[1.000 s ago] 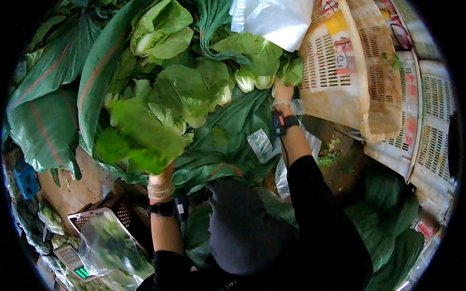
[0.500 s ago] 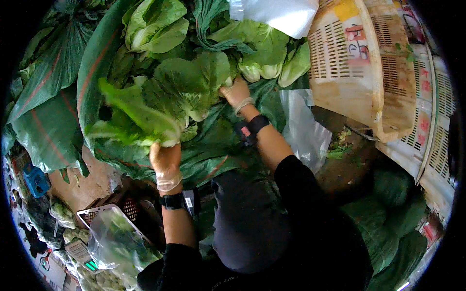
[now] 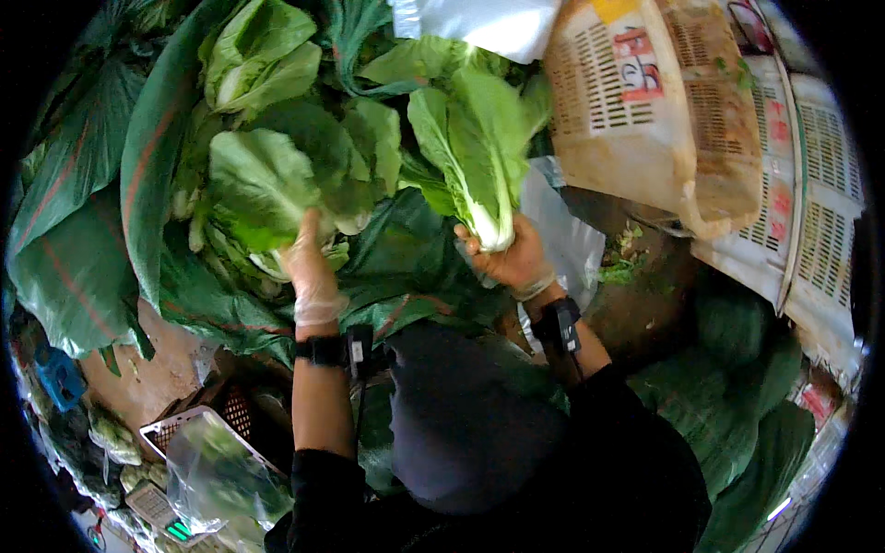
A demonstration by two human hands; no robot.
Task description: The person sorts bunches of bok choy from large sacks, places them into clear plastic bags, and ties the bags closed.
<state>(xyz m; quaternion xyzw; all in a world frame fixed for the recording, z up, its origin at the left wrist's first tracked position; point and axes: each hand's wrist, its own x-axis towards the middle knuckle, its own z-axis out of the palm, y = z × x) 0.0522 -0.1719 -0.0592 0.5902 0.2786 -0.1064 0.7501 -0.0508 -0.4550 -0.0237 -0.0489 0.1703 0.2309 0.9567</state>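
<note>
My right hand (image 3: pixel 516 256), in a thin clear glove, is closed around the pale base of a head of leafy Chinese cabbage (image 3: pixel 477 157). Its green leaves point up and away from me. At the left, my left hand (image 3: pixel 310 263), gloved too, reaches into a pile of similar heads. Its fingers are against a broad light-green leaf (image 3: pixel 258 170), partly hidden, so whether they grip it I cannot make out. The pile lies in an opened green woven sack (image 3: pixel 396 244). Another cabbage head (image 3: pixel 258 60) rests farther back.
Stained cream plastic crates (image 3: pixel 608 157) stand at the right, with white ones (image 3: pixel 784 203) beyond. A clear plastic bag (image 3: pixel 567 230) hangs by the sack. Lower left are a bag of greens (image 3: pixel 217 470) in a crate and a scale (image 3: pixel 152 502). A blue stool (image 3: pixel 60 378) stands at far left.
My right hand has lifted a cabbage head off the pile and drawn it right and toward me. The head in my left hand has gone down onto the pile.
</note>
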